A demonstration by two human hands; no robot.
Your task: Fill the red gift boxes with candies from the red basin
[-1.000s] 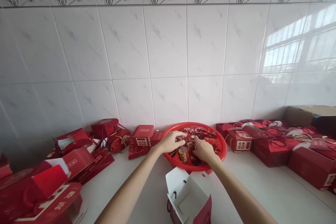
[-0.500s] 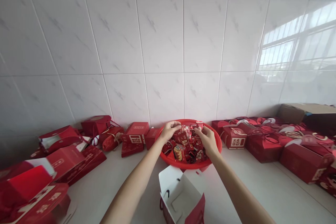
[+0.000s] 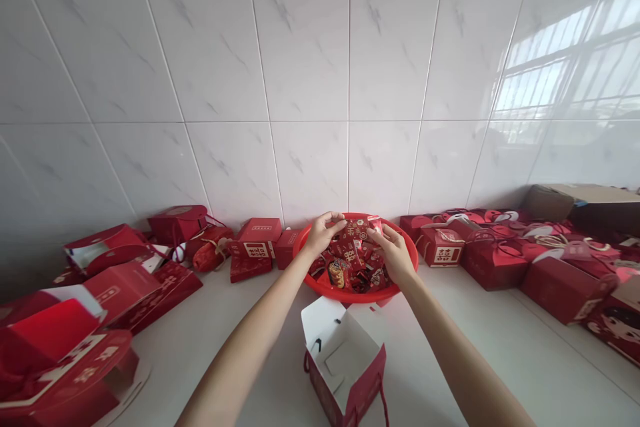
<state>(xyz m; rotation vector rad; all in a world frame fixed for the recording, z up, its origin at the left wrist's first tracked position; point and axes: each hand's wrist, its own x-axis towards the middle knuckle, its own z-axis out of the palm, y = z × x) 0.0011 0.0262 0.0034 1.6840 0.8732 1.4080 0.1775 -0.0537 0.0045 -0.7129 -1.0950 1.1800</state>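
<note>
A round red plastic basket (image 3: 411, 263) holds a heap of small red wrapped candy packets (image 3: 363, 267), some with gold print. My left hand (image 3: 323, 233) reaches over its left side, thumb and fingers pinched on the edge of a patterned red packet (image 3: 356, 229). On the right side, my right hand (image 3: 395, 252) grips a small red-and-white packet (image 3: 374, 223) between thumb and fingers. Nearer to me stands a red gift box (image 3: 367, 380) with a white inside, its flaps open and a dark red cord handle at its side.
Red gift boxes (image 3: 110, 293), some open, crowd the left of the white counter (image 3: 190, 360). More red boxes (image 3: 495, 257) with cord handles line the right side, before a brown cardboard box (image 3: 575, 203). A tiled wall (image 3: 310, 67) rises behind.
The view has tilted down a little. Both hands remain over the basket; the patterned packet and the red-and-white packet now show more clearly at the fingers.
</note>
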